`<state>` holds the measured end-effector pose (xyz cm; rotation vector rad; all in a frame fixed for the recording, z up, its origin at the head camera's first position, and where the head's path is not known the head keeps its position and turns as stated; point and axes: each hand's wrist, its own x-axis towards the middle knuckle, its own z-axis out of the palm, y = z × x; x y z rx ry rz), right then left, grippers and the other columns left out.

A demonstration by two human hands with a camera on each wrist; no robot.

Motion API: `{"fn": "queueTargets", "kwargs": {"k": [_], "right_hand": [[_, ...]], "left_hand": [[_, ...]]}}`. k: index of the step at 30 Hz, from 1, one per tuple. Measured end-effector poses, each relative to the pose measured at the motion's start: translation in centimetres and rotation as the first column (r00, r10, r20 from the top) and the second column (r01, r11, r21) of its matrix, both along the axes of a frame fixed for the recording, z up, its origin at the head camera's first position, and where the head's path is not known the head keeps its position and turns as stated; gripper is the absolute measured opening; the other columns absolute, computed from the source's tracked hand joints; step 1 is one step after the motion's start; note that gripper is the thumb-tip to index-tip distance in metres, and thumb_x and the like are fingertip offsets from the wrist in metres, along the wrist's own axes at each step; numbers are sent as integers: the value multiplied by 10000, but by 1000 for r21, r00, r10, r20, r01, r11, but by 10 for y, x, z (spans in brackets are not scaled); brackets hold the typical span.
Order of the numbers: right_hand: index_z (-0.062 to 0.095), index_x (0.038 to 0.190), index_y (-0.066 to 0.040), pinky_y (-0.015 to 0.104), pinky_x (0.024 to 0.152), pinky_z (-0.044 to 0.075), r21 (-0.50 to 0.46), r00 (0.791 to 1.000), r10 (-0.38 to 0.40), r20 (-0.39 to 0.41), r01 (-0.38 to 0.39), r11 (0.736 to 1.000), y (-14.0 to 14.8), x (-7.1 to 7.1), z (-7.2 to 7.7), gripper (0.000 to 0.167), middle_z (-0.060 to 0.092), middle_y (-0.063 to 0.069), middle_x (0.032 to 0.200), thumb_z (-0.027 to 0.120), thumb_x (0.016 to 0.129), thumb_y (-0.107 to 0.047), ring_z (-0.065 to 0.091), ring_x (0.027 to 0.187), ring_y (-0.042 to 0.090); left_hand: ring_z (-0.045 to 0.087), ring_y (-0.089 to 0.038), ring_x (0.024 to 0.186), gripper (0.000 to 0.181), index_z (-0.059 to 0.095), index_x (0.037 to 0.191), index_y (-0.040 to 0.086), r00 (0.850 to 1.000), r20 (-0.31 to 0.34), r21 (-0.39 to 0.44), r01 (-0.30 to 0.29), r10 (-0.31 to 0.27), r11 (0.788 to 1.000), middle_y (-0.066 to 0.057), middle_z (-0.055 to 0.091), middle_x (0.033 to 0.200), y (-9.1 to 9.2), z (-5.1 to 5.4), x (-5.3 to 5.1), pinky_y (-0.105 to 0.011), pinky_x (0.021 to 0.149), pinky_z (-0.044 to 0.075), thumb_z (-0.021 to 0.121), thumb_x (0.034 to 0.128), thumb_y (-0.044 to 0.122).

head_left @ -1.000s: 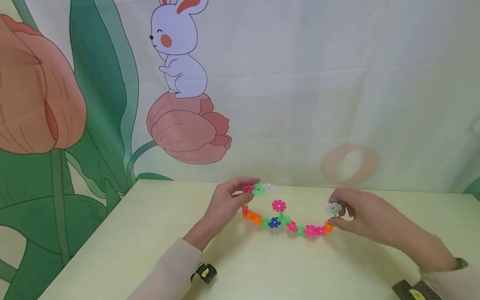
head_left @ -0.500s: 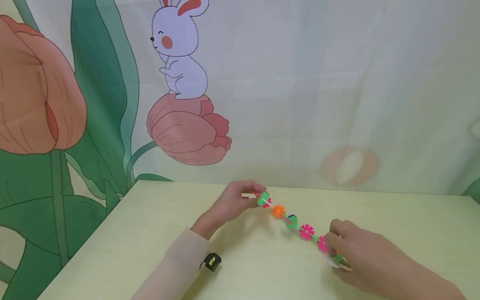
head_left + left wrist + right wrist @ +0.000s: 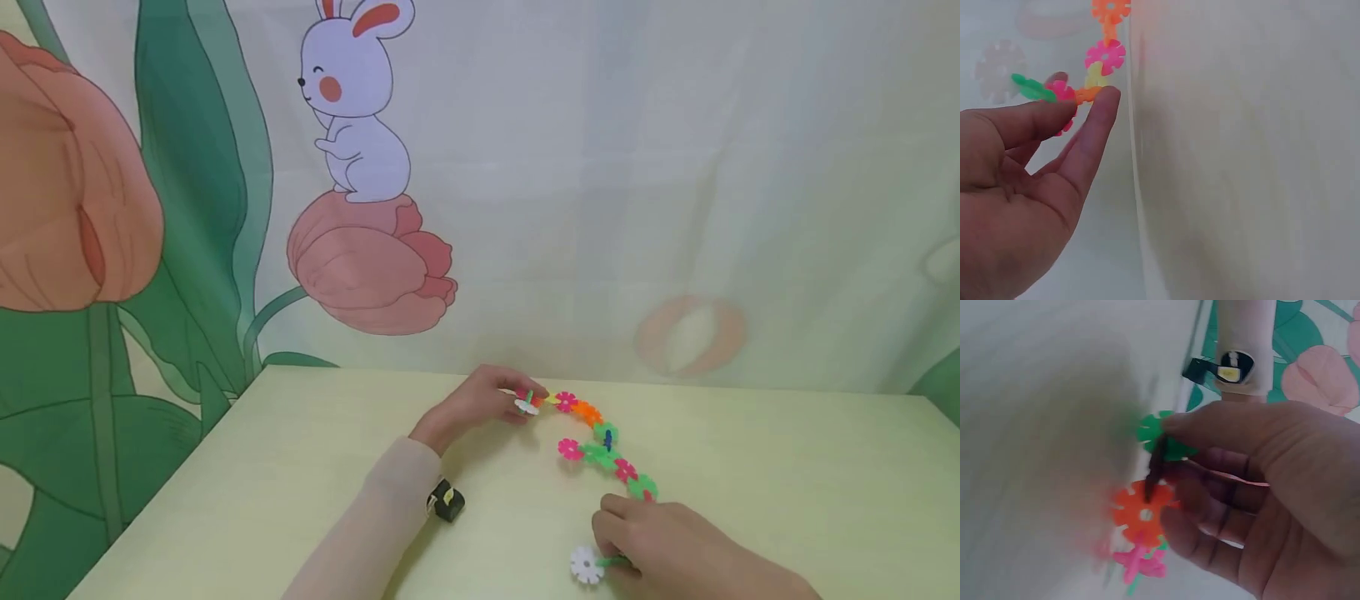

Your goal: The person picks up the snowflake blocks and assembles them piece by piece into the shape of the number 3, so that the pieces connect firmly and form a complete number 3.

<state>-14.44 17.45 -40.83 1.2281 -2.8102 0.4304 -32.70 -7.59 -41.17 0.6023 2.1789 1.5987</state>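
A chain of colourful plastic snowflake discs (image 3: pixel 588 412) curves between both hands in the head view. My left hand (image 3: pixel 480 402) pinches its far end, where a white snowflake disc (image 3: pixel 527 407) sticks out. In the left wrist view, thumb and fingers close around a pink disc and an orange disc (image 3: pixel 1088 95). Nearer the camera, my right hand (image 3: pixel 675 546) grips the other end, beside another white disc (image 3: pixel 587 566). The right wrist view has a green disc (image 3: pixel 1154 429), a dark piece and an orange disc (image 3: pixel 1141 512) at its fingers. A pink disc (image 3: pixel 570 449) branches off mid-chain.
A pale yellow table (image 3: pixel 300 467) lies under the hands. Behind its back edge hangs a cloth (image 3: pixel 562 167) printed with a rabbit and tulips. A small black device (image 3: pixel 447 501) is strapped at the left wrist.
My right hand has moved toward the camera and leftward, swinging its end of the chain with it. My left hand has shifted slightly right. The chain's sideways sag has become a curve running toward the camera.
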Motion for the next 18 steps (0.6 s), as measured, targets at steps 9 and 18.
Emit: {"fn": "queueTargets", "kwargs": {"k": [9,18], "right_hand": [[663,969,-281,202,645,475,-102,983,-100,152,116,988,1,-7,4,164,503,-201,937,790,956,-177,471,673,-52],[715,1039,-168,258,593,498,-259,896,-348,277,418,871,26,-32,14,146,640,-112,910,822,949,-211,534,706,106]], "left_hand": [[640,-232,1135,391,727,1328,21,995,98,43,27,-31,999,-66,682,1370,9,-8,-14,-351,1009,546,522,1000,77],[541,-262,1361,540,609,1500,97,998,-28,-68,61,-63,996,-95,573,1529,8,-7,-16,-480,1171,419,733,977,143]]}}
